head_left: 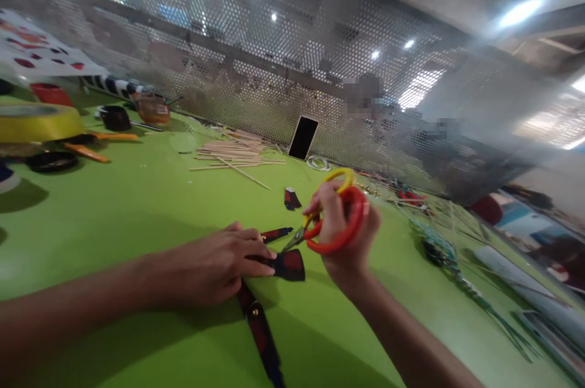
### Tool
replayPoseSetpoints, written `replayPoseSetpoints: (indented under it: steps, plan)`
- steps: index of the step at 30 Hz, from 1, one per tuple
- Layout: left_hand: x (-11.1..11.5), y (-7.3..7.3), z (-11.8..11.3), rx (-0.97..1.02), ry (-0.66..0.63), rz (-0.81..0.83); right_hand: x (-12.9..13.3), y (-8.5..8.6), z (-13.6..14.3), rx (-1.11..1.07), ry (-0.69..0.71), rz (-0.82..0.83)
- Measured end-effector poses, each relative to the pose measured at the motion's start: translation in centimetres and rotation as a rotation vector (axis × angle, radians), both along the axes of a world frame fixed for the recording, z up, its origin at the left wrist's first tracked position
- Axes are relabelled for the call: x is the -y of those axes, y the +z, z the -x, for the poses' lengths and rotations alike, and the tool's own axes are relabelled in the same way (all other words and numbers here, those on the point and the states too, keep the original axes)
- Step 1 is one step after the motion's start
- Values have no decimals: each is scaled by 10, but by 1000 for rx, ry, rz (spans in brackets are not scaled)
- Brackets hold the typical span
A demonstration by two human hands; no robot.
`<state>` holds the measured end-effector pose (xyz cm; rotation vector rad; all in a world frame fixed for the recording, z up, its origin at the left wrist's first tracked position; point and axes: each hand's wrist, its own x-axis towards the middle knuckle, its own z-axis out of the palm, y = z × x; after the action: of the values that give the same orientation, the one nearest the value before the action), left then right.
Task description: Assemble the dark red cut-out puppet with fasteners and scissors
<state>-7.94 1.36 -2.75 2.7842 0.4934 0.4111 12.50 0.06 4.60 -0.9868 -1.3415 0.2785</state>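
My right hand (345,229) is closed around a pair of scissors (336,245) with red and yellow handles. Their metal blades point left and down, with the tips at a dark piece with red patches (290,265). On the green table, my left hand (233,263) grips and presses this piece under its fingertips; part of it is hidden there. A jointed dark-and-red strip (260,330) with a brass-coloured fastener runs from beneath the left hand toward me. Another narrow strip (277,234) shows behind the fingers. Farther back lies a small dark-and-red scrap (291,198).
Thin wooden sticks (237,149) lie in a pile at the back, beside a leaning dark-screened tablet (303,138) and a white coil (319,162). Yellow tape (41,123) and a jar (152,109) stand left. Green stringy material (457,272) lies right. A perforated screen (274,53) borders the table.
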Motion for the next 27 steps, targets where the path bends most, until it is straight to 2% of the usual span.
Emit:
replayPoseSetpoints:
  steps: [2,4,9,13,24,27]
  plan:
    - [-1,-2,1,-7,8,0,-3,14,-5,-41,115,-28]
    - [-2,-3,1,3,14,12,-8,17,-14,-24,233,8]
    - [-3,-7,0,49,15,42,-25,-6,-31,-2,436,148]
    - [-1,-9,-3,40,17,5,-30,-16,-31,-87,474,173]
    - [0,-9,-2,26,11,-34,-30,-19,-29,-48,415,153]
    - [-1,-11,-2,30,12,-34,-31,-19,-29,-53,445,171]
